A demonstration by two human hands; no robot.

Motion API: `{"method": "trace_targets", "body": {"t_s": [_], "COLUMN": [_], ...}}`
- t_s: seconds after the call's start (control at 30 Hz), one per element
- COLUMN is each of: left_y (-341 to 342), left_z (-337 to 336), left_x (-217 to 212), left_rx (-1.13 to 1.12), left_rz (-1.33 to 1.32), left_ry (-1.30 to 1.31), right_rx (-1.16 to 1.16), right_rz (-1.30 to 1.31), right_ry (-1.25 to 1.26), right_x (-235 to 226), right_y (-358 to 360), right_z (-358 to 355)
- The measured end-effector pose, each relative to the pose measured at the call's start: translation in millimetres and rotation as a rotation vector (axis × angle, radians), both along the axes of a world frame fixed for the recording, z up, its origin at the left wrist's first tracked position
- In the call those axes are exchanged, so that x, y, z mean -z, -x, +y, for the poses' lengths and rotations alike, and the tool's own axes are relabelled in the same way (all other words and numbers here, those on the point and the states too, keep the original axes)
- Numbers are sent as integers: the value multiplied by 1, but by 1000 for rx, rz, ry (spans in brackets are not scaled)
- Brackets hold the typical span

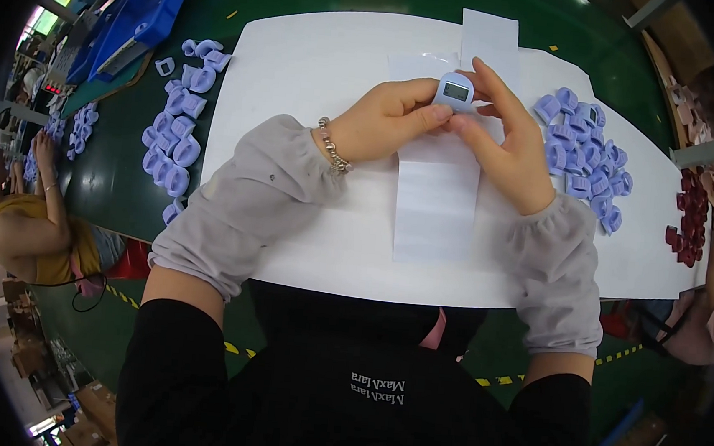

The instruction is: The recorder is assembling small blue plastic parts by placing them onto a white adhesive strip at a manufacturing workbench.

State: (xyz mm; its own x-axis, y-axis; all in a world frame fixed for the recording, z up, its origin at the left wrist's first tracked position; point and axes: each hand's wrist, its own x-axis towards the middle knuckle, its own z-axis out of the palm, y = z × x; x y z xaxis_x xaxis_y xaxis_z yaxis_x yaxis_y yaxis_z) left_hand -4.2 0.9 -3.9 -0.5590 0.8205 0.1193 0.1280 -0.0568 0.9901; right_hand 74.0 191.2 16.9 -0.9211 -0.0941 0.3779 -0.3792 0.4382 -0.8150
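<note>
A small pale-blue device (455,91) with a grey display is held up over the white sheet, its screen facing up toward me. My left hand (389,116) pinches it from the left, thumb at its lower edge and fingers behind. From the other side, my right hand (506,134) grips it with the thumb low on its right and some fingers curled behind, while the index finger sticks up past it. Below the hands lies a strip of white paper (436,212). Grey sleeves cover both my forearms, and a beaded bracelet (334,146) circles my left wrist.
Lavender ring-shaped pieces lie in a pile (585,153) at right and a row (176,125) at left. Dark red pieces (690,217) sit at the far right. A blue bin (142,22) stands far left. One person (31,214) works at left, another (706,317) at right.
</note>
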Motion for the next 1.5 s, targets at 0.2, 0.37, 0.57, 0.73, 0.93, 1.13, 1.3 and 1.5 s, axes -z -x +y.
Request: {"method": "trace_targets", "body": {"t_s": [0.2,0.37,0.57,0.73,0.93,1.13,1.3,1.5], "left_y": [3,8,6,5,4,3,-5,-4], "left_z": [6,7,0,3,6,4,8,7], "left_x": [5,6,-3,-1,1,0,-4,-1], "left_rx": [-64,-157,-264,-253,-274,-276,-281,-415], "left_rz": [14,-99,33,98,134,115,375,169], "left_ry": [-61,-98,2,30,-82,-29,-100,-103], "right_rx": [-178,-260,80,118,82,54,6,106], "right_rz": [157,-61,-163,-263,-117,25,-32,119], "right_ry": [-634,-427,-107,58,-12,-147,-135,-128], "right_x": [-2,-2,1,-2,0,-4,3,3], "right_y": [-3,2,3,3,5,2,3,5], "right_z": [24,18,20,20,22,15,14,9]}}
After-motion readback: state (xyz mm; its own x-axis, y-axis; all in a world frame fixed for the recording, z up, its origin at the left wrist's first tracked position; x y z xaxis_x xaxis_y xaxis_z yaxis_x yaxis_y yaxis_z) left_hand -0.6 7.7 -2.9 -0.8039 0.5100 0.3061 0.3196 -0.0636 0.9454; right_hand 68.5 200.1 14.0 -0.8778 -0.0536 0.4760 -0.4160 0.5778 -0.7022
